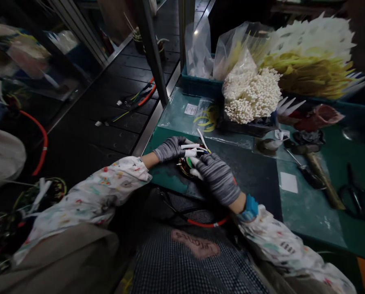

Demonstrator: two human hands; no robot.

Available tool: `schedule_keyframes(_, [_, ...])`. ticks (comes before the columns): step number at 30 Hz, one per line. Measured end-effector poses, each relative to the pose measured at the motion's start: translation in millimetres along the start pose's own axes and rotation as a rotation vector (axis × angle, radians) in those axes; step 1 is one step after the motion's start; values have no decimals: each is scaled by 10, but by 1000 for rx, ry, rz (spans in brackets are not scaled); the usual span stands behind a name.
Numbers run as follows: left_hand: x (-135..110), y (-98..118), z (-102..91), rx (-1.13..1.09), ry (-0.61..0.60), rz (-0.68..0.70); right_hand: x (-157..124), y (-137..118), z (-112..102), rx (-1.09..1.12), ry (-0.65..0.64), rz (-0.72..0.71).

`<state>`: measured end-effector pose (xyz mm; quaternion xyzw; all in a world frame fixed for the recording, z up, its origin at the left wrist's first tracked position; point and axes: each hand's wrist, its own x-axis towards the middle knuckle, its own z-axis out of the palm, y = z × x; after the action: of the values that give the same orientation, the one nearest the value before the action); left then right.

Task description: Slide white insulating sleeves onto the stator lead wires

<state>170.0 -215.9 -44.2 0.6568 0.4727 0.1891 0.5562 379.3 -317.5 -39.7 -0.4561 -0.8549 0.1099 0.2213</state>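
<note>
Nearest, a red cable point(206, 223) crosses the lap. Beyond, at the near edge of the green table point(167, 179), lies the wire coil point(184, 166); the left hand point(170, 149) pinches white tubes point(190, 146) above it, while the right hand point(220, 179) curls its fingers around the coil's right side. Work seems partway: tubes cover some wires, but whether any remain bare I cannot tell. Room for moving spreads rightward over the dark mat point(252, 175); farther, a tube bundle point(249, 98) bounds it, and a metal edge point(148, 126) on the left.
</note>
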Motion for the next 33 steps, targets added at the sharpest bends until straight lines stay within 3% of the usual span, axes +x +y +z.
schedule_keyframes(2, [-129, -44, 129, -261, 90, 2, -20, -123, 68, -169, -87, 5])
schedule_keyframes(5, [-349, -83, 328, -464, 254, 44, -120, -256, 130, -189, -61, -2])
schedule_keyframes(8, [-521, -129, 443, -403, 418, 170, -267, -321, 171, -139, 64, 13])
schedule_keyframes(11, [-613, -179, 484, -305, 491, 273, -376, -343, 207, -99, 113, 19])
schedule_keyframes(19, [-701, -234, 502, -186, 472, 319, -435, -393, 254, -190, 69, 64])
schedule_keyframes(24, [-779, -417, 436, 4, 305, 583, -432, -438, 318, -210, 52, 81])
schedule_keyframes(27, [-828, -493, 434, 76, 281, 624, -448, -428, 325, -220, 69, 72])
schedule_keyframes(29, [-851, -516, 461, 105, 306, 606, -491, -394, 283, -190, 115, 27])
schedule_keyframes(33, [-868, -526, 565, 154, 322, 570, -619, -276, 144, -133, 327, -42])
